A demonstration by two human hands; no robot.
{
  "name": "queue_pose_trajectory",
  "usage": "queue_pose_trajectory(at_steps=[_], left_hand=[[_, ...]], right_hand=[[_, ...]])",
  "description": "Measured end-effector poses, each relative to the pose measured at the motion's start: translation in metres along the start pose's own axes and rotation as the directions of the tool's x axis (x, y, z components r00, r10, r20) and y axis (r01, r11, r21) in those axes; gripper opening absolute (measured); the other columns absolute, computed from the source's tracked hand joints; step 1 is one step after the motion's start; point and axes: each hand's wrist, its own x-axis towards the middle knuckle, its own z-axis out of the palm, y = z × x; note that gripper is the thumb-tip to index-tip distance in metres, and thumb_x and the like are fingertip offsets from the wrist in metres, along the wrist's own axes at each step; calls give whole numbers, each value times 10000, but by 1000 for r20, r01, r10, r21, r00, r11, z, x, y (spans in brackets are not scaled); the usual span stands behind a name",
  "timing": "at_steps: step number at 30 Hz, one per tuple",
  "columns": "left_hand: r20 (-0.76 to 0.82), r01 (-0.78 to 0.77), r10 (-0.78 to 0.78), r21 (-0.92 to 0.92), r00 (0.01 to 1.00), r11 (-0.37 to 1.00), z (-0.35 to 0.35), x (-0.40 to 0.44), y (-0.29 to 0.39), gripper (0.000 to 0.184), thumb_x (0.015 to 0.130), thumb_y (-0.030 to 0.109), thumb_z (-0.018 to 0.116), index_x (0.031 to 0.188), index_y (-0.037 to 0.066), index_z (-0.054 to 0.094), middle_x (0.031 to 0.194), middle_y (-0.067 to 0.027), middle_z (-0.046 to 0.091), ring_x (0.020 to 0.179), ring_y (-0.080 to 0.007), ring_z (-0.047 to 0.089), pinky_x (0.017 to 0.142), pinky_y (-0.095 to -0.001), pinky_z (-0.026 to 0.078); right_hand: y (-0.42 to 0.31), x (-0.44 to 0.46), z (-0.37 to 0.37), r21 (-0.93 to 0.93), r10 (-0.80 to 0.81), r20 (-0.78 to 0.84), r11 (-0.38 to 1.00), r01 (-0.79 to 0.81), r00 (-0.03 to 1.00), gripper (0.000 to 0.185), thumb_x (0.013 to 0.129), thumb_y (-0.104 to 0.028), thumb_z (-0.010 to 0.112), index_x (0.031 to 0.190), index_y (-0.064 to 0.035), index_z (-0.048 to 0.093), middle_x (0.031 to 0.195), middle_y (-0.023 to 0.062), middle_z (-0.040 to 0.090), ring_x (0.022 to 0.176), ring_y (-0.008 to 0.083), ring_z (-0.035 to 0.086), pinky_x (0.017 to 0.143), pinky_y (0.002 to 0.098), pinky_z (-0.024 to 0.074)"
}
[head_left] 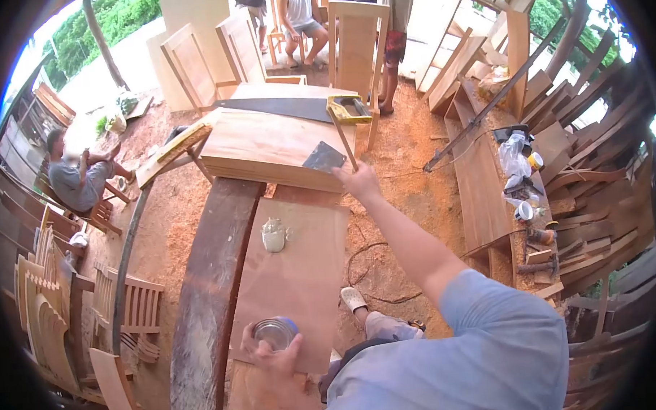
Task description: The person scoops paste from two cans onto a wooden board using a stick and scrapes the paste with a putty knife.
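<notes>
My left hand (277,355) is closed round a tin can (275,332) with a metal rim and a bit of blue on its side, low over a thin brown board (294,278). A dab of pale paste (273,236) sits on that board. My right hand (357,181) is stretched forward, its fingers closed at the lower end of a thin wooden stick (342,136). Beside its fingertips a dark, flat square plate (324,157) lies at the edge of a wooden panel (261,141). A handsaw with a yellow handle (350,109) rests farther back.
A long dark plank (215,281) runs along the left of the board. Unfinished chairs (359,52) stand at the back, near several people. On the right, a wooden cabinet (479,178) bears cups, bags and a hammer (538,267). A cable (355,265) lies on the sawdust-covered ground.
</notes>
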Motion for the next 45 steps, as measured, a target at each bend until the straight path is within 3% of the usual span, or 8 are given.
queue_pose_trajectory(at_steps=[7, 12, 19, 25, 27, 32, 39, 45], left_hand=[[-35, -128, 126, -60, 991, 990, 2, -15, -26, 499, 479, 170, 890, 865, -58, 672, 1319, -158, 533, 1176, -367, 490, 956, -452, 454], [-26, -39, 34, -249, 999, 968, 3, -7, -26, 627, 524, 117, 878, 1071, -25, 606, 1320, -160, 541, 1188, -345, 501, 958, -424, 465], [95, -146, 191, -354, 977, 924, 4, 14, -50, 545, 576, 44, 830, 1074, -73, 643, 1353, -155, 518, 1208, -299, 519, 1021, -393, 439], [34, -145, 168, -363, 985, 920, 11, 23, -44, 372, 709, 36, 789, 1047, -25, 646, 1301, -197, 549, 1194, -338, 536, 968, -398, 476], [61, 35, -6, -484, 998, 874, 4, 28, -27, 317, 759, 35, 748, 1054, -44, 663, 1228, -200, 608, 1129, -307, 588, 954, -383, 488], [258, 279, -197, -336, 946, 900, -5, 66, -18, 327, 919, 263, 602, 967, -38, 719, 852, -158, 725, 847, -222, 697, 773, -313, 523], [120, 217, -181, -500, 976, 838, 20, 60, -12, 315, 910, 268, 603, 910, -12, 749, 802, -160, 730, 761, -231, 713, 703, -327, 535], [102, 148, -120, -346, 988, 927, 11, 60, -2, 334, 839, 289, 687, 937, -25, 740, 874, -211, 717, 811, -308, 712, 746, -370, 547]], right_hand=[[-19, 30, 11, -384, -89, -146, 923, 26, 985, 807, 747, -507, 757, 1404, -117, 498, 1150, 220, 646, 1161, 326, 592, 960, 382, 486], [3, 28, -2, 107, -99, -33, 989, 102, 995, 627, 712, -314, 823, 1241, -45, 619, 1052, 133, 711, 965, 256, 681, 862, 347, 522], [48, 2, -6, 231, -149, -199, 954, 194, 969, 339, 779, -140, 743, 1086, -15, 671, 978, 107, 725, 875, 197, 689, 806, 312, 529], [49, -142, -15, 778, 83, 100, 615, -130, 992, 231, 896, -98, 653, 1121, -45, 645, 831, -10, 630, 703, 93, 600, 599, 247, 492], [35, -182, -20, 722, 16, 528, 518, -458, 849, 252, 921, -73, 625, 1171, -44, 633, 911, -8, 646, 865, 93, 607, 754, 239, 500], [15, -215, -3, 337, -52, 775, 877, -343, 629, 258, 913, -51, 607, 1164, -37, 662, 962, 11, 673, 873, 98, 612, 777, 258, 504], [-49, -256, 27, -54, -135, 463, 982, 179, 876, 282, 843, -294, 726, 911, -20, 725, 677, 141, 654, 620, 190, 628, 622, 328, 497], [-68, -262, 33, -194, -164, 501, 935, 296, 849, 331, 826, -354, 729, 941, -44, 738, 751, 179, 687, 695, 279, 674, 671, 377, 522]])
